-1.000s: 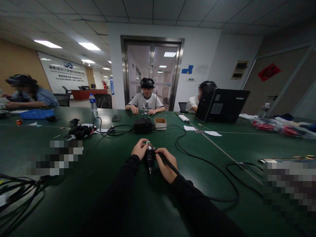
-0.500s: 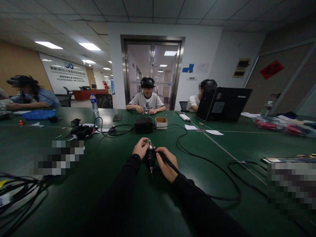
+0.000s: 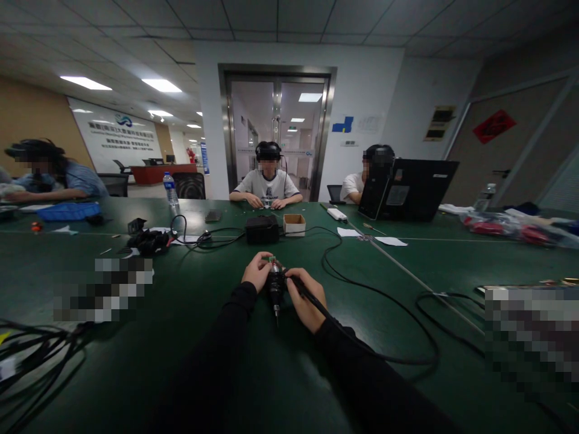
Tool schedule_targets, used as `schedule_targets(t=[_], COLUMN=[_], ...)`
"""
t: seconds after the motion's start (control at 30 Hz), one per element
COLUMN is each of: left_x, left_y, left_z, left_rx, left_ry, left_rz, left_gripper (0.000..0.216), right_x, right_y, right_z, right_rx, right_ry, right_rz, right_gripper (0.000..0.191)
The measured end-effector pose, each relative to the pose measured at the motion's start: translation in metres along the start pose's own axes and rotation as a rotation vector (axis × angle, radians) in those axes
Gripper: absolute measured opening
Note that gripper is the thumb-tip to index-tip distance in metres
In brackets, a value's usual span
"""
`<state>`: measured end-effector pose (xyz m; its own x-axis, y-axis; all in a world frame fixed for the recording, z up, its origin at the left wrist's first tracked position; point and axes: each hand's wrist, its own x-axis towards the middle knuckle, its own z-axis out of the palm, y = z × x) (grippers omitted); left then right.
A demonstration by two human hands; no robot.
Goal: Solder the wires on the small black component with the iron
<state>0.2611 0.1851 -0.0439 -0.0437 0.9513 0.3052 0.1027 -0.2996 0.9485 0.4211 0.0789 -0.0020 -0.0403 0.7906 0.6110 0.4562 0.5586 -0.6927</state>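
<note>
Both my hands meet over the green table just in front of me. My left hand is closed on a small green circuit board and the top of a black cylindrical part whose metal tip points toward me. My right hand is closed around a black pen-like tool, whose tip rests at the black part. A black cable runs from the tool back over my right sleeve and loops across the table to the right.
A black box and a small cardboard box stand beyond my hands. Cables lie at the left. An open laptop stands at the right. Three people sit at the far and left sides.
</note>
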Motion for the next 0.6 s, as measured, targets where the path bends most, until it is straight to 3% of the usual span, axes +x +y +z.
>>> schedule_targets(t=[0.6], left_x=[0.0008], left_y=[-0.0012], left_z=[-0.0003], left_rx=[-0.018], left_ry=[0.002], left_rz=[-0.001], left_gripper=[0.025], right_x=[-0.0002], right_y=[0.0007], right_z=[-0.0002], right_rx=[0.003], right_ry=[-0.023], right_rz=[0.0], right_gripper=[0.014])
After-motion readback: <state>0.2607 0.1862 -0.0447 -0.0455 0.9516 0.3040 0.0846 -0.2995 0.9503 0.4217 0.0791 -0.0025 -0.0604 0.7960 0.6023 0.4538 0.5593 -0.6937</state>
